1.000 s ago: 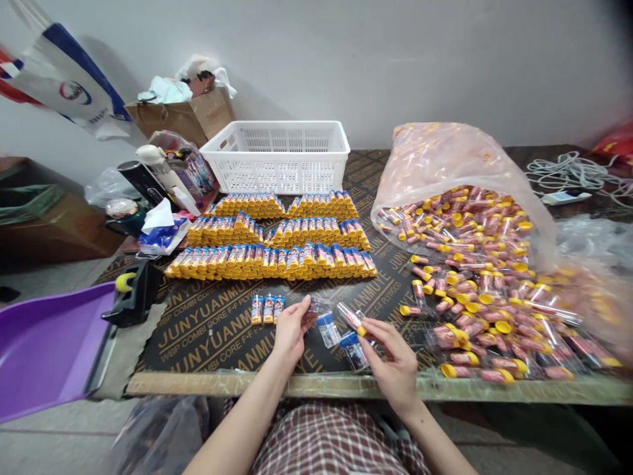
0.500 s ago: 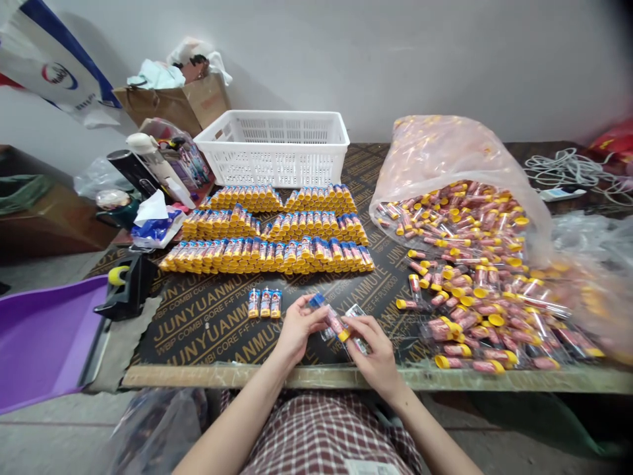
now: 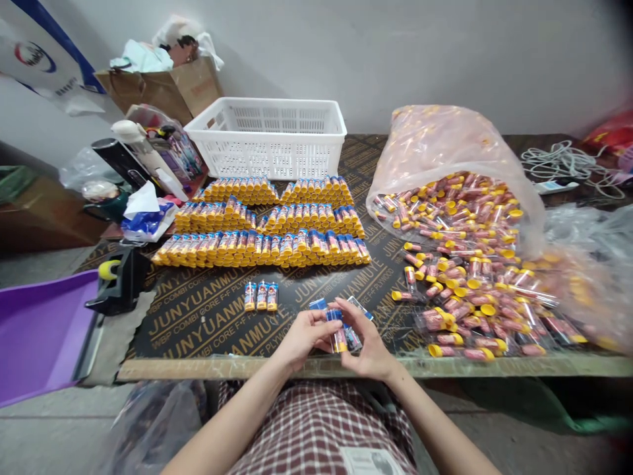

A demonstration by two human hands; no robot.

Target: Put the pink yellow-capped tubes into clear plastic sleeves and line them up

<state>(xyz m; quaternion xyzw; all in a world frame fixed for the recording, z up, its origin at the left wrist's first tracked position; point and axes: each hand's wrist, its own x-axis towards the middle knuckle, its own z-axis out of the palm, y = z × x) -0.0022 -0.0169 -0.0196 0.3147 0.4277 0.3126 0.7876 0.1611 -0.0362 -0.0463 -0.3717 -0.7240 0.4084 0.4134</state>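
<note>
My left hand [image 3: 305, 336] and my right hand [image 3: 364, 342] meet at the front of the board, with their fingers pinching a transparent tube [image 3: 339, 340]. The tube has a yellow cap at its lower end and a blue piece at its top. Just beyond my hands lie flat transparent packets with blue ends [image 3: 318, 304], partly hidden by my fingers. Left of my left hand stand a trio of finished tubes [image 3: 260, 296]. A heap of loose yellow-capped tubes [image 3: 469, 284] spreads to the right of my right hand.
Tight rows of packed tubes [image 3: 262, 237] lie across the dark printed plywood board [image 3: 208, 323]. Behind them stands a white plastic basket [image 3: 264, 140]. A pink-tinted plastic sack [image 3: 435, 145] spills tubes at right. A tape dispenser [image 3: 119, 280] and a purple dustpan [image 3: 39, 330] sit at left.
My hands have drawn closer together, and the tube has gone from tilted to nearly upright between them. The whole scene sits slightly higher and further left in the view.
</note>
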